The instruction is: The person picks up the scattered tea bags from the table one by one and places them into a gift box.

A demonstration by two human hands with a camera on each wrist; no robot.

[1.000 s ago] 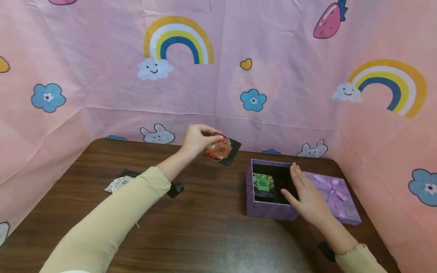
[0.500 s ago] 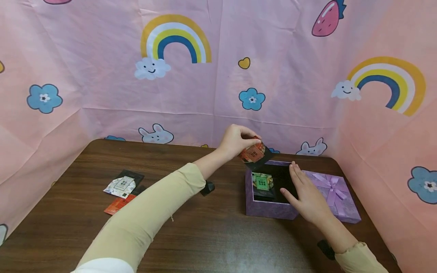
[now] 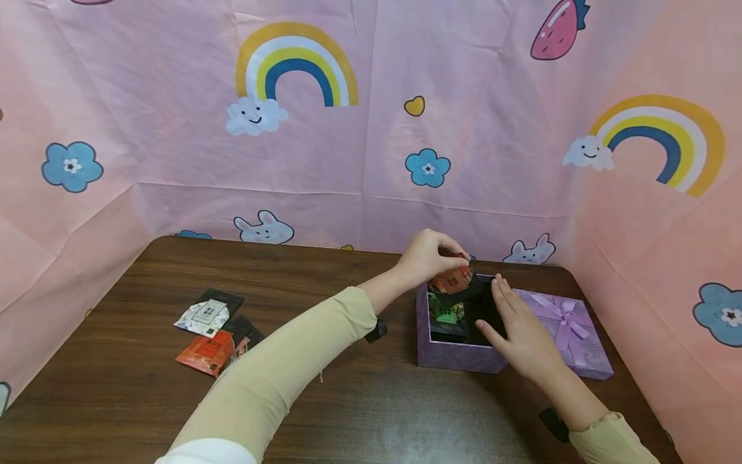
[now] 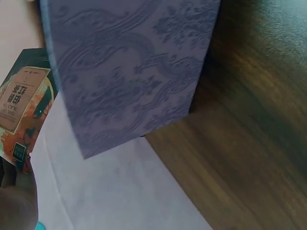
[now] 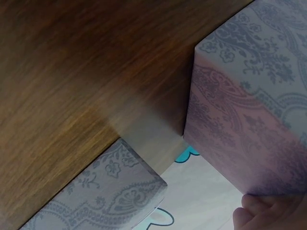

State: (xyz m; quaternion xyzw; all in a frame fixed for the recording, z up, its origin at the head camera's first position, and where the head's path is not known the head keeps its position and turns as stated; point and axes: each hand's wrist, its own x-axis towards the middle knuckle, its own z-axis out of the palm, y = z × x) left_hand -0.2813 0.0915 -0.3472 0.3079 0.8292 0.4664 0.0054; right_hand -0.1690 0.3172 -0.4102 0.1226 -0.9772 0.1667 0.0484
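Orange-and-black sachet (image 3: 452,281): located above the far-left part of the purple box (image 3: 458,356), tilted, printed face visible from the head view. Its black portion points toward the box's right wall; foreshortening leaves the long axis uncertain. Left hand (image 3: 428,258) pinches the sachet's far edge between thumb and fingers. Right hand (image 3: 524,338), apart from the left, rests straight-fingered along the box's right rim. Expected handling: light, flexible, slightly slippery; grip by an edge, avoiding the probably filled middle.
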